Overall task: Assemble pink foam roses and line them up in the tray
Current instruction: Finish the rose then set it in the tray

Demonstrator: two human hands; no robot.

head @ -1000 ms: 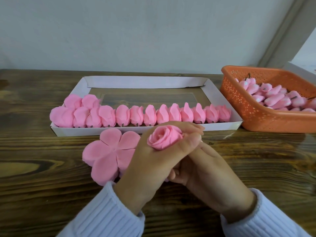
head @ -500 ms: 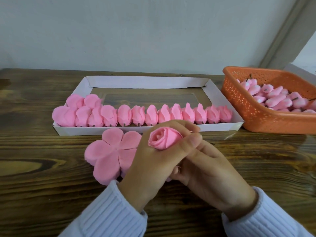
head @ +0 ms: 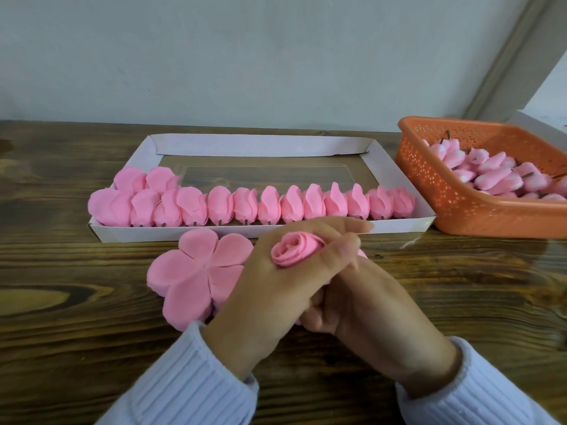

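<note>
My left hand (head: 273, 289) grips a rolled pink foam rose (head: 294, 251) between thumb and fingers, its spiral top facing up. Beneath it my right hand (head: 365, 305) curls under the left hand at the rose's base; what its fingers hold is hidden. A stack of flat five-petal foam pieces (head: 196, 274) lies on the table left of my hands. Just beyond, the white cardboard tray (head: 260, 145) holds a row of several finished pink roses (head: 276, 205) along its near side.
An orange perforated plastic basket (head: 445, 191) with several pink foam buds stands at the right, touching the tray's corner. The wooden table (head: 76, 348) runs to a pale wall behind. A white box edge (head: 540, 124) shows behind the basket.
The rose has tilted slightly in my left hand and the thumb has shifted along it. Both hands stay in the same place in front of the tray.
</note>
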